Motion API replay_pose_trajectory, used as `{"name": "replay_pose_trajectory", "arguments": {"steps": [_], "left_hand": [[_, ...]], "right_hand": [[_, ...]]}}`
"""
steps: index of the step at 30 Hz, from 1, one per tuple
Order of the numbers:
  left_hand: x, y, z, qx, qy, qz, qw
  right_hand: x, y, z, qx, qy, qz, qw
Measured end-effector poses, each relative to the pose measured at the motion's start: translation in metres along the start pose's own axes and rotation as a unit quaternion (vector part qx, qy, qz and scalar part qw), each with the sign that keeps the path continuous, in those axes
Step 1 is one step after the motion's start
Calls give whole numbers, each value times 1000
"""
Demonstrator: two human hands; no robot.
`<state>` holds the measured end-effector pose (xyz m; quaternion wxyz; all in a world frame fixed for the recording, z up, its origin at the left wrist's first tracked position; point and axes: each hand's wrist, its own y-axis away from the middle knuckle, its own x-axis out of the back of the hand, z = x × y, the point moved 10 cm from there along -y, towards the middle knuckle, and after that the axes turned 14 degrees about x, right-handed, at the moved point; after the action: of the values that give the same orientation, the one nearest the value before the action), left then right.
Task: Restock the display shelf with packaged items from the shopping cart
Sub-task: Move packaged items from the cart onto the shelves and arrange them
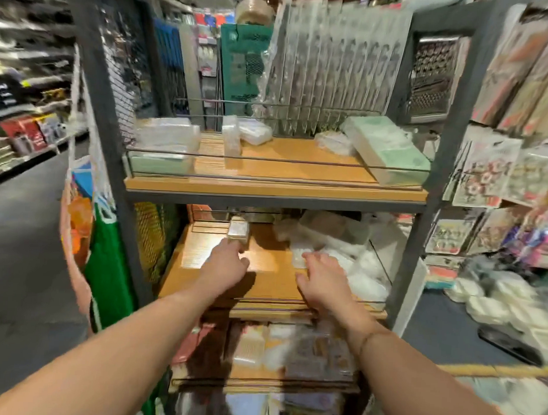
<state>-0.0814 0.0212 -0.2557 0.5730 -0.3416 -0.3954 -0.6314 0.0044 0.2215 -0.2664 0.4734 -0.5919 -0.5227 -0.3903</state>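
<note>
The display shelf has wooden boards in a dark metal frame. On the middle board a small clear packet stands upright, and the fingertips of my left hand reach its near side, the thumb apart from it. My right hand hovers with fingers spread over a heap of clear bagged packets at the right of the same board, its fingertips at one small packet. The view is blurred, so I cannot tell whether the right hand touches it. No shopping cart is recognisable.
The top board carries pale green boxes, clear packs and a row of upright clear sleeves. The lowest shelf is packed with goods. White packs lie on the floor at right, and hanging goods flank the frame. An aisle runs at left.
</note>
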Motion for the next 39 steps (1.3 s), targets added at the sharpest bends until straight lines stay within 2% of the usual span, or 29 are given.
{"name": "replay_pose_trajectory", "arguments": {"steps": [3, 7, 9, 14, 16, 18, 22, 25, 29, 31, 33, 35, 36, 37, 39], "left_hand": [[-19, -34, 7, 14, -53, 12, 998], [-38, -66, 14, 42, -142, -10, 989], [-45, -79, 15, 44, -149, -18, 988], [-35, -74, 15, -34, -173, 5, 984], [-23, -64, 12, -55, -136, 45, 988], [-19, -62, -1, -29, -100, 68, 992], [-36, -66, -28, 95, -123, 11, 988], [-36, -58, -25, 102, -114, 16, 988], [-14, -39, -27, 98, 57, 25, 993], [2, -20, -25, 79, 115, 39, 989], [21, 8, -23, 41, 188, 44, 980], [42, 42, -31, 24, 280, 28, 959], [55, 60, -41, 24, 318, 24, 947], [68, 77, -51, 20, 348, 29, 937], [87, 108, -71, 11, 396, 41, 917]], "right_hand": [[-20, -23, 9, -3, -1, -10, 1000], [-36, -44, 18, -18, 25, -29, 999], [-43, -47, 23, -19, 37, -36, 998], [-32, -37, 21, 6, 87, 0, 996], [-22, -32, 23, -19, 94, 24, 995], [-19, -32, 26, -50, 88, 34, 994], [-30, -37, 31, -120, 35, -8, 992], [-32, -37, 24, -128, 23, -18, 991], [-31, -30, 23, -140, -17, -30, 990], [-28, -23, 22, -167, -112, -8, 979], [-21, -13, 7, -185, -255, 36, 948], [-11, 3, -31, -177, -425, 73, 885], [-12, 13, -56, -178, -528, 85, 826], [-15, 25, -81, -184, -632, 88, 748], [-26, 49, -135, -168, -806, 56, 565]]}}
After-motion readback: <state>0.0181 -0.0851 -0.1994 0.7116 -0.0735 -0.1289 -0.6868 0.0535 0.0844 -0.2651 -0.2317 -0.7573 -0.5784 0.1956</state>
